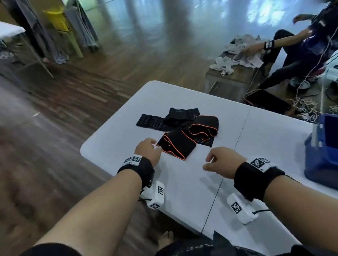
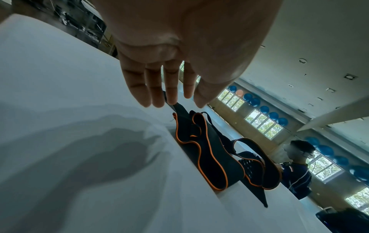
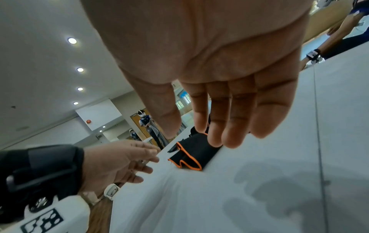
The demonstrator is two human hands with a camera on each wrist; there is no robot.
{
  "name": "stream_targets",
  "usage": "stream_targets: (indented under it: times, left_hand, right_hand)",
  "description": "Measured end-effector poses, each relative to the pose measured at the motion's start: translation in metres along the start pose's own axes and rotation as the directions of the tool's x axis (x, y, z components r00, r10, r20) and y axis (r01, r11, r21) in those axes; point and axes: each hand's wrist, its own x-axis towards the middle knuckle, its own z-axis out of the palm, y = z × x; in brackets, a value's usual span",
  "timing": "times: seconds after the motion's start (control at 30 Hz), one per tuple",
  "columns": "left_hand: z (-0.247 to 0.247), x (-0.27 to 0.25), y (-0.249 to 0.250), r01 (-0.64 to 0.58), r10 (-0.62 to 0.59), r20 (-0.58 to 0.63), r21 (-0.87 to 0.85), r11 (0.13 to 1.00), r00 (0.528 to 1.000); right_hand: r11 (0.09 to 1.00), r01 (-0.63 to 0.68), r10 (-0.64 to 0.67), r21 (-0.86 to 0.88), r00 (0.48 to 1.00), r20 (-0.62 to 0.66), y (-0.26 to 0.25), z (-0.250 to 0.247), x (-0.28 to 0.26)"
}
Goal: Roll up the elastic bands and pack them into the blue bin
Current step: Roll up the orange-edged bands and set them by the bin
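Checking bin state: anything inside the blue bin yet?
Only the blue bin's upper inner wall shows, bare. Its floor is cut off, so contents can't be confirmed. Bands lie on the table.

White folding tabletop point(image 1: 181, 184), centre seam visible. On it: heap of black, orange-edged elastic bands point(image 1: 181, 129); blue plastic bin point(image 1: 331, 153) at right end.

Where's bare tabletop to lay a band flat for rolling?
Bare white table lies in front of the orange-trimmed band, between the left hand and right hand. More lies past the centre seam, between the band pile and the blue bin. Crowded: the pile itself.
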Motion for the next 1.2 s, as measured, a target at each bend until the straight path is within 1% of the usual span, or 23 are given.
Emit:
stream_targets:
  times: [0.1,0.27,0.4,0.47,0.5,0.57,0.63,0.73,0.8,0.83,1.0,1.1,1.2]
  left_hand:
    - [0.002,0.020,-0.001,0.006,-0.006,0.037,0.006,1.000,0.999]
    - [0.007,0.048,-0.003,0.030,-0.035,0.107,0.050,0.998,0.994]
    - [0.010,0.059,-0.001,-0.007,-0.010,0.190,0.092,0.996,0.982]
    - [0.010,0.060,0.002,-0.054,0.035,0.216,0.082,0.995,0.976]
    - [0.008,0.059,0.004,-0.085,0.071,0.209,0.061,0.994,0.975]
    - [0.000,0.054,0.008,-0.169,0.169,0.162,-0.017,0.986,0.972]
    - [-0.012,0.045,0.013,-0.284,0.295,0.116,-0.102,0.953,0.948]
    - [-0.031,0.032,0.022,-0.450,0.476,0.109,-0.197,0.871,0.873]
    - [-0.038,0.027,0.028,-0.500,0.540,0.117,-0.257,0.827,0.833]
    - [-0.040,0.026,0.032,-0.510,0.560,0.123,-0.289,0.810,0.819]
    - [-0.036,0.025,0.053,-0.560,0.645,0.152,-0.375,0.739,0.749]
    - [-0.027,0.031,0.066,-0.557,0.658,0.178,-0.399,0.728,0.732]
    - [-0.015,0.041,0.082,-0.603,0.676,0.197,-0.327,0.728,0.710]
  right_hand:
    - [1.000,-0.021,0.021,0.003,0.999,0.042,-0.019,0.018,0.012]
    - [0.997,-0.066,0.065,0.026,0.996,0.055,-0.037,0.042,0.025]
    - [0.994,-0.089,0.087,0.060,0.995,0.044,-0.047,0.050,0.028]
    - [0.992,-0.090,0.088,0.084,0.996,0.024,-0.048,0.050,0.027]
    - [0.991,-0.086,0.086,0.100,0.996,0.004,-0.048,0.049,0.027]
    - [0.990,-0.063,0.073,0.125,0.994,-0.080,-0.048,0.045,0.026]
    - [0.986,-0.034,0.065,0.166,0.980,-0.190,-0.051,0.036,0.026]
    - [0.965,0.082,0.005,0.248,0.944,-0.330,-0.056,0.023,0.034]
    - [0.946,0.162,-0.035,0.279,0.911,-0.411,-0.058,0.017,0.039]
    - [0.942,0.176,-0.037,0.285,0.901,-0.432,-0.060,0.015,0.040]
    - [0.946,0.137,0.014,0.292,0.887,-0.462,-0.057,0.013,0.036]
    - [0.925,0.064,0.120,0.375,0.887,-0.446,-0.043,0.015,0.030]
    - [0.895,-0.002,0.230,0.445,0.858,-0.459,-0.027,0.016,0.019]
